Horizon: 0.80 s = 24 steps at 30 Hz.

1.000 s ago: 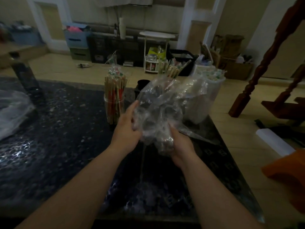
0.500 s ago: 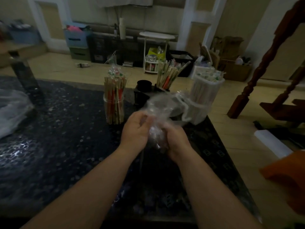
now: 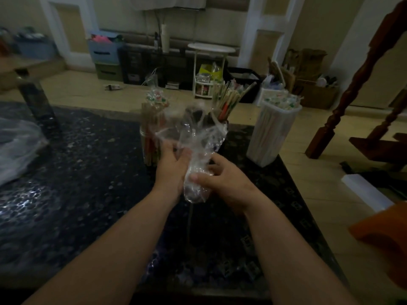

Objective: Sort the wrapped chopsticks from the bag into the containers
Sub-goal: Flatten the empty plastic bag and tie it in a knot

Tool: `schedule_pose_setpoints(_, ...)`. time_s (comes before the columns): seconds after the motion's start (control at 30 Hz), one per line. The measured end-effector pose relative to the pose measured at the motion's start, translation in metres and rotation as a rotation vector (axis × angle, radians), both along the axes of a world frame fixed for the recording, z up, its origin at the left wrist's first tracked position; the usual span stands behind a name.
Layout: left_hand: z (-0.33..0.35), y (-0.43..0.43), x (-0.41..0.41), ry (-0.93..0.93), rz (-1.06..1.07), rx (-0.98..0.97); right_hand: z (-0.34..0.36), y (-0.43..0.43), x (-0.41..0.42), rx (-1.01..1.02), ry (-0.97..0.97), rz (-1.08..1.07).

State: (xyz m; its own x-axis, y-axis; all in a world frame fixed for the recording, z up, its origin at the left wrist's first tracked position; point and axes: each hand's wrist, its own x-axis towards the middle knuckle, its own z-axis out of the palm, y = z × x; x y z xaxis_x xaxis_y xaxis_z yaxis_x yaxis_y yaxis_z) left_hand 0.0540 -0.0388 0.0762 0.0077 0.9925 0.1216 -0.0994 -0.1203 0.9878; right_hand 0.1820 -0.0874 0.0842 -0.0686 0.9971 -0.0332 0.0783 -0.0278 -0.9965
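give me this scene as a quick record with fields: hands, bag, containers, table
left hand: grips the clear plastic bag at its middle
right hand: grips the bag's lower end
bag: crumpled, held above the table, looks empty
glass jar: behind the left hand, full of wrapped chopsticks
middle bundle: chopsticks fanned out behind the bag
white container: right, upright, full of wrapped sticks
table: dark, speckled

No legible text, label, brand, number or sign on anything in this dim view.
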Motion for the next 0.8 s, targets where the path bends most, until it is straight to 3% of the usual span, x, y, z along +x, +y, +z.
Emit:
schedule_pose_setpoints(0.17,0.004,0.0,-0.004,-0.218,-0.327,-0.293,-0.005,0.005,0.005,0.064,-0.022,-0.301)
schedule_pose_setpoints(0.3,0.005,0.001,-0.004,-0.069,-0.581,-0.268,-0.014,0.008,0.01,0.108,-0.044,-0.535)
schedule_pose_setpoints(0.5,0.003,0.001,0.002,0.071,-0.268,-0.127,-0.012,0.007,0.009,0.069,-0.022,-0.424)
schedule_pose_setpoints(0.6,0.007,0.003,-0.001,0.076,-0.175,-0.076,-0.006,0.007,0.008,-0.025,0.197,-0.242)
schedule_pose_setpoints(0.8,0.008,0.002,-0.004,0.152,-0.153,-0.011,-0.004,0.002,0.007,0.097,-0.044,-0.32)
